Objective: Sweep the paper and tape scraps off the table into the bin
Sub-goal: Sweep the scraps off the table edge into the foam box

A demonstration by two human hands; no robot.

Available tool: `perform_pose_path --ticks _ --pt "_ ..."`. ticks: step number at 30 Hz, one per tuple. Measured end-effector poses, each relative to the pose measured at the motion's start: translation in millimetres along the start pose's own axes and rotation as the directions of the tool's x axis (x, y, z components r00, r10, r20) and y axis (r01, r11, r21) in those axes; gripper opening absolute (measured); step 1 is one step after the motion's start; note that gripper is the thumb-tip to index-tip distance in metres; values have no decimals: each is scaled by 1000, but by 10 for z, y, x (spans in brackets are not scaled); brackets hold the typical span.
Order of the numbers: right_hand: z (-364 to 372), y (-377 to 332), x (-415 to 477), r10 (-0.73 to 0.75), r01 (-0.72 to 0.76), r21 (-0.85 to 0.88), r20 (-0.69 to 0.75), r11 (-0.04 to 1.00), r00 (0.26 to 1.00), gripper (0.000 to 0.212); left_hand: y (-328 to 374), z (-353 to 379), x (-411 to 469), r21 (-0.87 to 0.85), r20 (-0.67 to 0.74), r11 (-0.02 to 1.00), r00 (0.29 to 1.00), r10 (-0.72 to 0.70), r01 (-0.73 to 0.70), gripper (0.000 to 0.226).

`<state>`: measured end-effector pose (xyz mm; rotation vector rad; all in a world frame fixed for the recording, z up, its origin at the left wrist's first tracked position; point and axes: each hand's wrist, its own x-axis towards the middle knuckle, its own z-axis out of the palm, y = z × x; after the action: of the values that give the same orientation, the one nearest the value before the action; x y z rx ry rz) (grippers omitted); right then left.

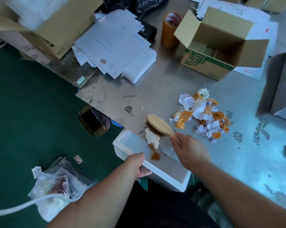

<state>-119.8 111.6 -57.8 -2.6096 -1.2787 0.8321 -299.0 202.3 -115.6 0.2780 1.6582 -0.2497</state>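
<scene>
While your right hand grips the brush at the table edge, your left hand holds the white bin rim below; most scraps sit piled near the brush.

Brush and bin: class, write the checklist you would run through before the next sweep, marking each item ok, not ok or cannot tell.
1. Right hand grips the brush by its handle: ok.
2. Left hand holds the bin at its rim: ok.
3. Bin sits against the table edge, below the brush: ok.
4. White scrap and tape piece at the edge are fully inside the bin: cannot tell.
5. Table free of scraps: not ok; a pile lies to the right of the brush.
6. Bare table between pile and bin for the sweep: ok.
</scene>
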Motion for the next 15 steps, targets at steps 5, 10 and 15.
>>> perform_pose_path --ticks 5,10,15 --pt "165 -2 -312 6 -6 -28 -8 1000 1000 40 -39 -51 1 37 -2 999 1000 -17 17 30" --pt "248 -36 -528 12 -13 -6 -59 1000 998 40 -125 -104 53 24 19 1000 1000 4 -4 28" --pt "185 53 -572 4 -5 -5 -173 1000 985 38 -122 -104 69 21 34 1000 999 -7 6 26"
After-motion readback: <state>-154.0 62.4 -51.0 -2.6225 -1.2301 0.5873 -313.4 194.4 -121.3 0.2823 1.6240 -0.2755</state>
